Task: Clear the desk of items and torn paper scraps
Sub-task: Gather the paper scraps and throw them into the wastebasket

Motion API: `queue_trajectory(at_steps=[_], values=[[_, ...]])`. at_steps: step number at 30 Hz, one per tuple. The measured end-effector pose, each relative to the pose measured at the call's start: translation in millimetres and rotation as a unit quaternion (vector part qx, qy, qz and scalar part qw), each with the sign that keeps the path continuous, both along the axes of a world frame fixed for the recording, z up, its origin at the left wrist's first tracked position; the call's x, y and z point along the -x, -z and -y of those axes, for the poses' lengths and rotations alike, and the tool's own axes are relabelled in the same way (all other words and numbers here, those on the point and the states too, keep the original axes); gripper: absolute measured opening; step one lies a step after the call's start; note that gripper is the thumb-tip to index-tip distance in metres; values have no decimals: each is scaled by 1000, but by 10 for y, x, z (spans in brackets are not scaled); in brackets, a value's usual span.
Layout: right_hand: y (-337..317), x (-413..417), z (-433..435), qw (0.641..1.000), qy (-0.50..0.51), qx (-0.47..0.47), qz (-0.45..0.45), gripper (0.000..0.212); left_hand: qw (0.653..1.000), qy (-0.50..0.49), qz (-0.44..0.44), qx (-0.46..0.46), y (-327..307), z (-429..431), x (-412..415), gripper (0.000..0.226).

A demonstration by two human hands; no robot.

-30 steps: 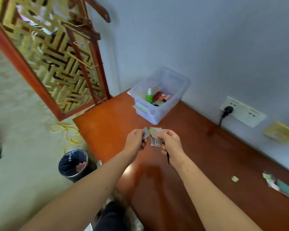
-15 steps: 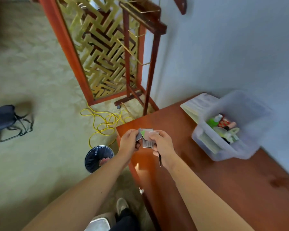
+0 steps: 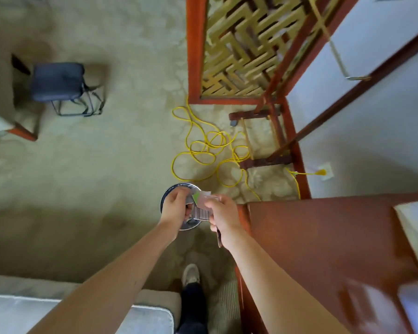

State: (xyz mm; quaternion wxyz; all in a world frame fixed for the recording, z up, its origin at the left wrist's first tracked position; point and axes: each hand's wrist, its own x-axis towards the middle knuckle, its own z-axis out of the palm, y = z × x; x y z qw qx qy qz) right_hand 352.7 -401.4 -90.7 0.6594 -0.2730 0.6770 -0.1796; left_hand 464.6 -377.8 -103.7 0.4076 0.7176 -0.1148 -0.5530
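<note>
Both my hands hold a small bunch of torn paper scraps, grey, striped and green, directly above a round black-lined waste bin on the floor. My left hand pinches the scraps' left side. My right hand grips their right side and also holds a thin dark stick-like object that hangs down from the fist. The wooden desk lies to the right of my hands.
A clear plastic box, blurred, sits at the desk's lower right, with a white book or pad beyond it. A yellow cable coils on the carpet near a wooden lattice screen. A dark stool stands at left. My shoe is below the bin.
My view has swung left from the desk to the floor. Both hands, still holding the scraps, have moved off the desk edge to above the waste bin.
</note>
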Motion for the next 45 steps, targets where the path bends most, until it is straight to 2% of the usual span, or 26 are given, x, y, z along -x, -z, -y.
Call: queue_trajectory(at_steps=[7, 13, 17, 21, 25, 28, 31, 33, 34, 36, 39, 41, 45], values=[[1289, -302, 364, 995, -56, -78, -39, 7, 997, 56, -1, -52, 1240, 223, -367, 21], [2485, -427, 438, 987, -75, -126, -64, 19, 994, 34, -34, -102, 2418, 199, -444, 25], [3198, -536, 470, 980, -94, -150, -90, 18, 989, 52, -23, -134, 3099, 146, -467, 24], [3748, -613, 480, 973, -117, -166, -108, 16, 986, 51, -24, -156, 3614, 126, -502, 21], [4147, -701, 483, 970, -115, -173, -124, 19, 978, 31, -63, -197, 4000, 135, -556, 32], [4306, -737, 479, 971, -75, -202, -107, 11, 964, -11, -116, -237, 4171, 155, -609, 55], [4353, -734, 455, 969, -16, -243, -45, 36, 955, -50, -164, -243, 4218, 155, -611, 62], [4295, -692, 447, 965, 8, -257, -50, 54, 951, -75, -166, -250, 4180, 148, -613, 64], [4254, -667, 443, 965, 20, -257, -56, 57, 951, -87, -163, -247, 4142, 138, -616, 62], [4190, -618, 407, 967, 34, -247, -55, 49, 955, -102, -138, -243, 4050, 106, -612, 51], [3977, -567, 295, 975, 35, -215, -43, 37, 963, -108, -69, -238, 3819, 54, -578, 26], [3756, -539, 184, 982, 24, -177, -54, 33, 967, -119, -55, -220, 3583, 31, -535, 13], [3164, -449, -100, 992, -21, -48, -117, 32, 977, -99, -54, -183, 2976, -34, -367, 11]])
